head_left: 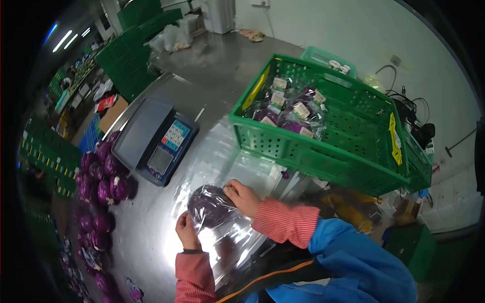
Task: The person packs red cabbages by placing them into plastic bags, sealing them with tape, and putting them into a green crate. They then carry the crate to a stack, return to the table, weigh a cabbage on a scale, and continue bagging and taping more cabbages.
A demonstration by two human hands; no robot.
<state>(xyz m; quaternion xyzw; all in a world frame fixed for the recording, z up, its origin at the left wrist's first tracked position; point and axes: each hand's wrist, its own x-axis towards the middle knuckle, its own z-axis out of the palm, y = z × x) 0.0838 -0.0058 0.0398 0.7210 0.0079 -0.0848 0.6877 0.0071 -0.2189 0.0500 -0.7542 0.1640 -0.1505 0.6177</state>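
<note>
Readable text: none; every printed surface is too small or too blurred to make out.
Scale keypad (175, 135): rows of coloured keys on the scale (146, 132) on the counter (212, 65); the key markings cannot be read.
Scale display (160, 160): a pale grey window below the keys, showing no figure that can be told.
Pack labels (301, 109): pale stickers with dark print on the wrapped packs in the green crate (313, 151); the wording is illegible.
Yellow tags (395, 139): strips on the crate's rim and walls; whether they carry print cannot be told.
Red packet (105, 102): at the far left, any print blurred.
</note>
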